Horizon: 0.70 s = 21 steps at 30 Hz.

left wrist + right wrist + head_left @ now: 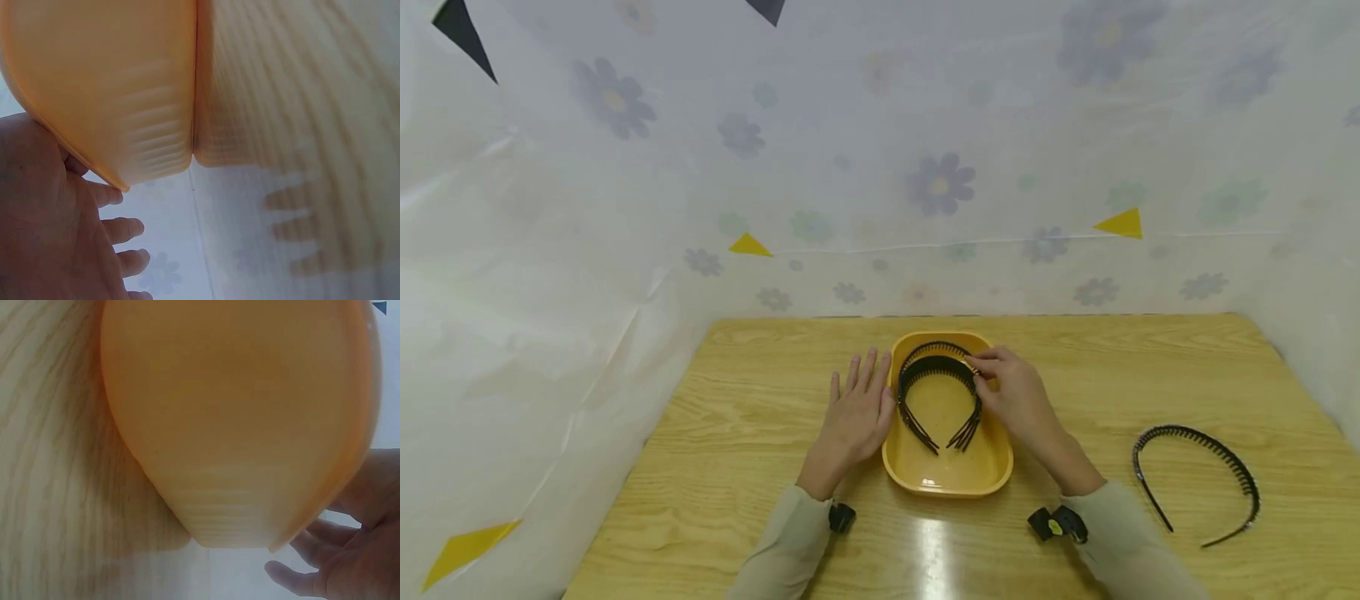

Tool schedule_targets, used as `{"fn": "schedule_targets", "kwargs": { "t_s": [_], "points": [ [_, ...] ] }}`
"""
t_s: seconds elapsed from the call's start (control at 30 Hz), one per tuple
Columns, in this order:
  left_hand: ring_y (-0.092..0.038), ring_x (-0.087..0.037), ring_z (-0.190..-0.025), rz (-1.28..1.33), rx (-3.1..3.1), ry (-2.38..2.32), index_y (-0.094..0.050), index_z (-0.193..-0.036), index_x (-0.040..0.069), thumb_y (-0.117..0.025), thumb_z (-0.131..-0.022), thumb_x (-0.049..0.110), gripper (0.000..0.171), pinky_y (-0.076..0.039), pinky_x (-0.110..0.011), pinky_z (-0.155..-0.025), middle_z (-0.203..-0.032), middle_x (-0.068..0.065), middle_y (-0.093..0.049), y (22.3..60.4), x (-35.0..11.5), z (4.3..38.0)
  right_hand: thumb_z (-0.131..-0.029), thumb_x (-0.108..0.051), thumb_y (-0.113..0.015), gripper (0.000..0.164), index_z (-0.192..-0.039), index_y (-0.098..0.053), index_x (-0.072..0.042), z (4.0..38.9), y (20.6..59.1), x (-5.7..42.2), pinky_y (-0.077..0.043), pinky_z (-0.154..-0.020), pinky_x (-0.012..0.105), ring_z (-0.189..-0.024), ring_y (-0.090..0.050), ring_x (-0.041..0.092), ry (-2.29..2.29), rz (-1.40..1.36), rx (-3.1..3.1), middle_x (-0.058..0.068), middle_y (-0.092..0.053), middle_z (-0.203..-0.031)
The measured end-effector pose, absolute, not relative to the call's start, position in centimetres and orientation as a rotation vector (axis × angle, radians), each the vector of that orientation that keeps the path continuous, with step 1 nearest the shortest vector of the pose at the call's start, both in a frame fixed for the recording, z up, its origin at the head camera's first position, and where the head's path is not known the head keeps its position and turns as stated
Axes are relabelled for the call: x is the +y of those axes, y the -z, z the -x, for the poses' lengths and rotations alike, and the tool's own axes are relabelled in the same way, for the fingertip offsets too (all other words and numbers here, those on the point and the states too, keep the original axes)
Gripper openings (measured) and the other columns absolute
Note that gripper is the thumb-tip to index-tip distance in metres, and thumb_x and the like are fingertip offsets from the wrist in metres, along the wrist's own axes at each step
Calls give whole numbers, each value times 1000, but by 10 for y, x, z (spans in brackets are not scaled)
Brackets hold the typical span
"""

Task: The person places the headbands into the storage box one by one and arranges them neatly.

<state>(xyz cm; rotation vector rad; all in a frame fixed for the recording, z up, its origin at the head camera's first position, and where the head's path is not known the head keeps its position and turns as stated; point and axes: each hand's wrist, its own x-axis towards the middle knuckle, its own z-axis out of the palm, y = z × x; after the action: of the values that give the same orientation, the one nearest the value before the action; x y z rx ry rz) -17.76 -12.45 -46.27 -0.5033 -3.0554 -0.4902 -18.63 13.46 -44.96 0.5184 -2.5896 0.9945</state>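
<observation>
Several black toothed headbands (937,364) lie nested together in a yellow plastic basin (946,490) in the head view, their ends toward the near side. My right hand (1019,398) reaches over the basin's right rim and pinches a headband at its upper right side between thumb and fingers. Along the left rim rests my left hand (854,418), fingers straight and spread, holding nothing. The left wrist view shows that hand (44,212) against the basin's edge. In the right wrist view, the basin wall (231,412) hides what the right fingers pinch.
Another black toothed headband (1198,432) lies on the wooden table (737,467) to the right of the basin. A white sheet with printed flowers (940,185) hangs behind the table and along both sides.
</observation>
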Motion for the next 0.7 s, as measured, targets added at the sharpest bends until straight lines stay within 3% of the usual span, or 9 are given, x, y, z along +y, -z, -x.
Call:
{"fn": "schedule_targets", "kwargs": {
  "t_s": [0.3, 0.7],
  "points": [
    [-1, -31, -157, 508, -3051, 518, -12, -167, 18, -17, -112, 37, 58, -4, -62, -122, -171, -5, -6, 461, -122, 178, -89, 6, -72, 29, -118, -74, 6, 186, 452, 131, -55, -64, 39, -86, -68, 32, -907, -525, -2596, 22, -68, -113],
    [-2, -31, -157, 518, -3053, 519, -14, -167, 17, -17, -112, 36, 58, -6, -63, -122, -171, -6, -7, 461, -121, 177, -90, 6, -70, 28, -118, -74, 8, 186, 452, 127, -54, -65, 40, -84, -67, 32, -861, -500, -2659, 23, -67, -112]
  ]
}}
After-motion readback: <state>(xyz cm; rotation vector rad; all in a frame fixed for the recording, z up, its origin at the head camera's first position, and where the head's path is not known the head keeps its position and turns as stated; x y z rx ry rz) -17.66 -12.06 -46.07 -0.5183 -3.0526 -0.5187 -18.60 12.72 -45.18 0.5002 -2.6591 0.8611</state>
